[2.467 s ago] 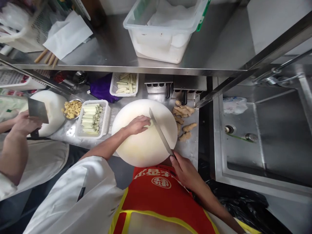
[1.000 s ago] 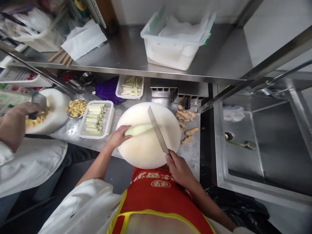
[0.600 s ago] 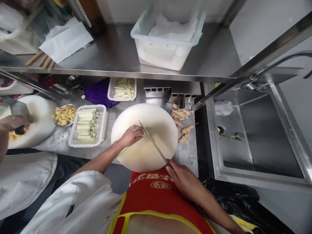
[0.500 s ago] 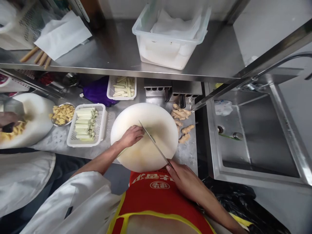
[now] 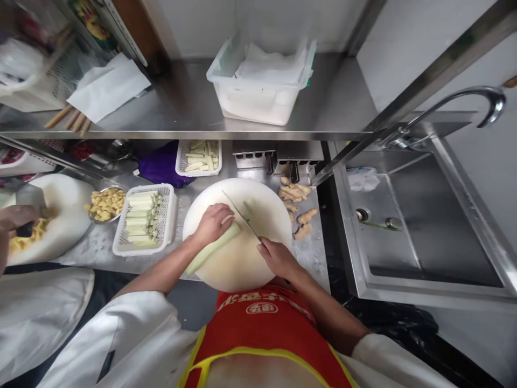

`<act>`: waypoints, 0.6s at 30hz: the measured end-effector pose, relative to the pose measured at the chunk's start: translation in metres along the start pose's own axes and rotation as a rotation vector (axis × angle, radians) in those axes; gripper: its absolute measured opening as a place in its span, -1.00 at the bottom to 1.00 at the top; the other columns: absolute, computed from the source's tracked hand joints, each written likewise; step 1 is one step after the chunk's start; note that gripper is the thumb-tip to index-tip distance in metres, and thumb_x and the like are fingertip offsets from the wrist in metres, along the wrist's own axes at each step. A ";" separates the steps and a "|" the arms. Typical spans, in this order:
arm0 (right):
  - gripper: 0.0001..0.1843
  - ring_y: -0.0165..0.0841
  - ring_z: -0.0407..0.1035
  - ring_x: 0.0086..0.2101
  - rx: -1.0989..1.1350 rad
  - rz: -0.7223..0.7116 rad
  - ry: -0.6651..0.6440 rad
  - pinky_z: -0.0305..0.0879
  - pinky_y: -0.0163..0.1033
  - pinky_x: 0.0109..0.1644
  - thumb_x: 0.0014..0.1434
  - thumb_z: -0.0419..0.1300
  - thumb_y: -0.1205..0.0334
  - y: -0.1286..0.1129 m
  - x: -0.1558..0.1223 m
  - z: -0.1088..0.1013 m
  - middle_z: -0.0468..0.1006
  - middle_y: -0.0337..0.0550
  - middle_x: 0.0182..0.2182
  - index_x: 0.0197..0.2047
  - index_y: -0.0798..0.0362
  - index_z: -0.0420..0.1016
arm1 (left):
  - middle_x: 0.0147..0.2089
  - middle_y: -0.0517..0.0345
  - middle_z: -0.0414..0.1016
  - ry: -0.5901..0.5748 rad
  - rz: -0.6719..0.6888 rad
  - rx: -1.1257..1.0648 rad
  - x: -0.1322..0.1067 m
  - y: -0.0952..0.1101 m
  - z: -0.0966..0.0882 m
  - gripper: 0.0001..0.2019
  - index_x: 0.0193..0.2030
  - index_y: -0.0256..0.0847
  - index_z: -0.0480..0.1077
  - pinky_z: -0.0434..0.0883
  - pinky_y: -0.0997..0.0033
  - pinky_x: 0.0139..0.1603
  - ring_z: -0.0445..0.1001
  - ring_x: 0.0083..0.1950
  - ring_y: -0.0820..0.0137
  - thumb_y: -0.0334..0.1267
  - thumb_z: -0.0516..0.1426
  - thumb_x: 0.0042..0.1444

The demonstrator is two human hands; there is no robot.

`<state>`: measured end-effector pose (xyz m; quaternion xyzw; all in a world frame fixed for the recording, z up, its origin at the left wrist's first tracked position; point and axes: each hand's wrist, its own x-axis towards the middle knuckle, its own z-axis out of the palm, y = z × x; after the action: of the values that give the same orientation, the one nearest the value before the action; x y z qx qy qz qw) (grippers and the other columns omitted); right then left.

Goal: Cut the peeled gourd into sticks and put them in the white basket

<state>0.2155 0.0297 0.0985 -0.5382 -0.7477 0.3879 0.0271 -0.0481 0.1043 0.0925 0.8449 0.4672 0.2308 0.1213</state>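
- Gripping a long-bladed steel knife (image 5: 241,215), the right hand (image 5: 278,256) now sits higher over the round white cutting board (image 5: 269,196).
- Fingers curled, the left hand (image 5: 214,222) pins a long pale-green vegetable (image 5: 214,249) there.
- Small green pieces (image 5: 249,207) now show beside the blade, suggesting trimming progresses.

One wide view was taken from head height, angled forward and steeply down, near the board (image 5: 246,258), with shelf (image 5: 181,102) ahead and sink (image 5: 448,215) at right included.
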 end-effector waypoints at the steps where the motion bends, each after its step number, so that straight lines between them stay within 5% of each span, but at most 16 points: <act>1: -0.62 -0.20 0.52 -0.08 -0.026 0.004 0.001 0.20 -0.25 -0.10 0.48 -0.13 0.11 0.000 0.000 -0.004 0.66 0.00 -0.11 0.08 0.07 0.44 | 0.00 -0.02 0.56 -0.006 -0.009 0.002 0.014 0.003 -0.006 -0.77 -0.03 -0.18 0.52 0.38 0.20 0.08 0.51 0.06 0.22 -0.15 0.08 0.36; 3: -0.61 -0.17 0.51 -0.03 -0.103 0.017 -0.013 0.22 -0.23 -0.07 0.47 -0.09 0.12 0.000 0.000 -0.010 0.65 0.01 -0.04 0.19 0.05 0.40 | 0.01 0.00 0.56 -0.160 -0.012 0.011 0.045 0.012 -0.011 -0.78 -0.02 -0.15 0.53 0.39 0.21 0.08 0.52 0.06 0.20 -0.15 0.13 0.31; 5: -0.54 -0.13 0.50 0.00 -0.198 0.028 -0.026 0.25 -0.20 -0.06 0.45 -0.06 0.12 0.000 -0.001 -0.015 0.61 0.04 0.04 0.32 0.03 0.32 | -0.04 0.03 0.59 -0.475 -0.028 0.065 0.075 0.022 -0.005 -0.79 -0.08 -0.13 0.54 0.42 0.22 -0.01 0.55 -0.02 0.18 -0.13 0.21 0.22; 7: -0.48 -0.10 0.50 0.02 -0.271 0.033 -0.035 0.28 -0.17 -0.05 0.44 -0.03 0.10 0.001 -0.005 -0.018 0.58 0.07 0.10 0.40 0.00 0.25 | -0.10 -0.01 0.60 -0.758 -0.051 0.164 0.098 0.033 0.012 -0.80 -0.15 -0.16 0.55 0.44 0.23 -0.13 0.57 -0.11 0.14 -0.12 0.24 0.15; 9: -0.44 -0.10 0.51 0.01 -0.292 0.023 -0.044 0.31 -0.16 -0.03 0.43 0.00 0.08 0.005 -0.014 -0.017 0.58 0.07 0.10 0.43 -0.02 0.24 | -0.10 -0.08 0.60 -0.873 -0.058 0.234 0.112 0.044 0.033 -0.83 -0.19 -0.21 0.55 0.43 0.25 -0.18 0.58 -0.14 0.13 -0.19 0.24 0.12; 13: -0.42 -0.09 0.49 0.08 -0.193 -0.015 -0.067 0.34 -0.12 0.10 0.41 0.00 0.08 0.025 -0.045 -0.007 0.55 0.08 0.16 0.43 0.01 0.26 | -0.01 -0.08 0.58 -0.806 -0.025 0.211 0.118 0.059 0.057 -0.84 -0.12 -0.21 0.53 0.41 0.30 -0.06 0.55 -0.01 0.18 -0.28 0.18 0.18; 18: -0.33 -0.06 0.33 0.27 0.073 0.050 -0.152 0.26 -0.01 0.30 0.33 0.02 0.01 0.062 -0.084 0.010 0.40 0.03 0.32 0.44 0.06 0.27 | -0.04 0.01 0.56 -0.486 -0.098 0.004 0.088 0.044 0.028 -0.75 -0.12 -0.19 0.52 0.39 0.35 -0.09 0.52 -0.07 0.25 -0.06 0.18 0.24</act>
<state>0.2948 -0.0375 0.0849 -0.5243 -0.7194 0.4552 -0.0200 0.0380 0.1555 0.1110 0.8522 0.4651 0.0138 0.2394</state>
